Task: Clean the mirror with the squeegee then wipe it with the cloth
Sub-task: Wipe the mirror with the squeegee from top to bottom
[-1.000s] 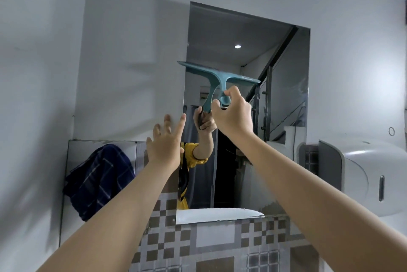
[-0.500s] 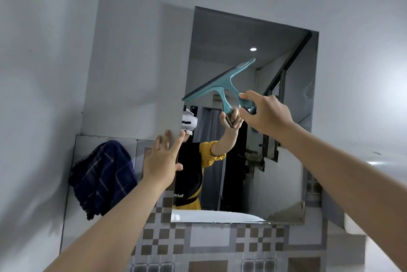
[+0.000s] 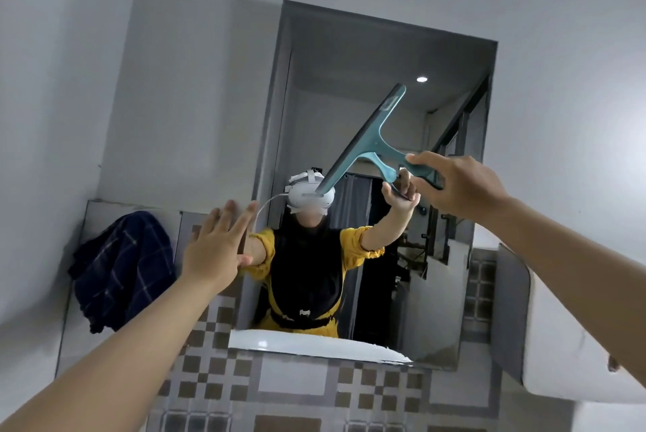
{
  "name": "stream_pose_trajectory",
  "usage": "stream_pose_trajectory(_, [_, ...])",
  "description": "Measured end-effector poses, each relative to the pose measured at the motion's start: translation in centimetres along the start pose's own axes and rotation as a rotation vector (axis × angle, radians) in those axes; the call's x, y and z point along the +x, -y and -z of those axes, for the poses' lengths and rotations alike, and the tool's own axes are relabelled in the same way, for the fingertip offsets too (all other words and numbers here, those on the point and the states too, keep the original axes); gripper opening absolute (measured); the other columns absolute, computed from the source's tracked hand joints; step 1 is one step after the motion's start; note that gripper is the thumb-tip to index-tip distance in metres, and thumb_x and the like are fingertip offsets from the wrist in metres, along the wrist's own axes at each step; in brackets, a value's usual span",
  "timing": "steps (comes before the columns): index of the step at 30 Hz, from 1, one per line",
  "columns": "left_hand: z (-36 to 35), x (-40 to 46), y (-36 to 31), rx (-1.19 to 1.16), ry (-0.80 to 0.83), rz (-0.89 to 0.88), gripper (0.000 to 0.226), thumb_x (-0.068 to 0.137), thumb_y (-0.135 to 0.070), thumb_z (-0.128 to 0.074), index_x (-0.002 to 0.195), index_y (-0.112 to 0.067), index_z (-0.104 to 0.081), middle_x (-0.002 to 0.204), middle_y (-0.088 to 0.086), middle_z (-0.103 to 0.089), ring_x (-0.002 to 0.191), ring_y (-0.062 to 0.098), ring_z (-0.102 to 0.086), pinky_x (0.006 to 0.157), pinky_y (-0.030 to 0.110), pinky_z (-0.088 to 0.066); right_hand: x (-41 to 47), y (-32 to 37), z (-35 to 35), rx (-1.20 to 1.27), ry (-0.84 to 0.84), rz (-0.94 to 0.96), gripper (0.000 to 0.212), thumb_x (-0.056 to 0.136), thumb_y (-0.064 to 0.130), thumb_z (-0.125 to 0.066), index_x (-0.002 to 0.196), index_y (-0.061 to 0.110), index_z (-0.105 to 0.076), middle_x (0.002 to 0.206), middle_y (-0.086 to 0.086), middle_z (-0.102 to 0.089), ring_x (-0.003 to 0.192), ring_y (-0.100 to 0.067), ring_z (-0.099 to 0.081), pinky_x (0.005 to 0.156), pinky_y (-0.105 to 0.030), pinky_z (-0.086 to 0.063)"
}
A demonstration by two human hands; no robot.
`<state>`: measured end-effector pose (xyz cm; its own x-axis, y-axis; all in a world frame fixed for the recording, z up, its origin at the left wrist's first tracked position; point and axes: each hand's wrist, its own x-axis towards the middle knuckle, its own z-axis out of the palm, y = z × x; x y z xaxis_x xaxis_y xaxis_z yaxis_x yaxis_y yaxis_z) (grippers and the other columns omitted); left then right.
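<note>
Now the right hand [image 3: 461, 186] pinches the squeegee [image 3: 370, 141] against the mirror [image 3: 349, 81], left hand [image 3: 216, 249] spread flat, cloth [image 3: 119, 270] hanging untouched at lower left — wiping probably remains.

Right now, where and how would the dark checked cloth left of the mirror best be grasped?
Pinch the cloth near its bunched top, coming from the front with the free left hand. It hangs draped against the wall, so its folds there stand out to grip.

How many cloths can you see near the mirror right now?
1. A dark blue checked cloth hangs on the wall left of the mirror, beyond the open left hand. Others may lie out of view.
</note>
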<state>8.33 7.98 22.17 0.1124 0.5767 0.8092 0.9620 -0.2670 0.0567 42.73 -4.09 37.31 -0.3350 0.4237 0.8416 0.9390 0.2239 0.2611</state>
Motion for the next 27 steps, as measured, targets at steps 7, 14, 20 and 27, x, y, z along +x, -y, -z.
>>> stream_pose_trajectory(7, [0.7, -0.3, -1.2, -0.037, 0.004, 0.067, 0.092, 0.086, -0.026, -0.060, 0.144, -0.028, 0.011, 0.158, 0.006, -0.002, 0.143, 0.032, -0.009, 0.114, 0.049, -0.015, -1.4, -2.9, 0.1, 0.000, -0.016, 0.006, 0.038, 0.088, 0.031, -0.065, 0.125, 0.022, -0.061, 0.054, 0.026, -0.031, 0.043, -0.007, -0.038, 0.048, -0.019, -0.031])
stream_pose_trajectory(14, [1.5, -0.8, -2.0, -0.011, -0.029, 0.074, 0.091, 0.084, -0.012, -0.060, 0.146, -0.024, 0.005, 0.158, 0.008, -0.007, 0.142, 0.034, -0.015, 0.112, 0.048, -0.023, -4.2, -5.4, 0.4, 0.002, -0.030, -0.091, 0.036, 0.088, 0.029, -0.066, 0.123, 0.025, -0.062, 0.050, 0.013, -0.039, 0.048, -0.021, -0.044, 0.045, -0.018, -0.025])
stream_pose_trajectory(20, [1.3, -0.5, -2.0, -0.020, -0.016, 0.074, 0.090, 0.084, -0.010, -0.061, 0.147, -0.023, 0.001, 0.158, 0.008, -0.007, 0.142, 0.034, -0.014, 0.112, 0.048, -0.022, -4.5, -5.3, 1.2, 0.019, -0.023, -0.091, 0.035, 0.087, 0.023, -0.068, 0.121, 0.018, -0.064, 0.048, 0.019, -0.029, 0.041, -0.008, -0.034, 0.045, -0.017, -0.024])
stream_pose_trajectory(27, [1.0, -0.3, -1.0, -0.162, 0.069, 0.110, 0.086, 0.081, -0.027, -0.065, 0.147, -0.032, -0.010, 0.158, 0.007, -0.007, 0.143, 0.033, -0.006, 0.110, 0.057, -0.024, -5.1, -5.0, 1.2, 0.035, -0.018, -0.158, 0.035, 0.086, 0.026, -0.066, 0.121, 0.024, -0.062, 0.044, 0.010, -0.031, 0.041, -0.007, -0.032, 0.045, -0.021, -0.026])
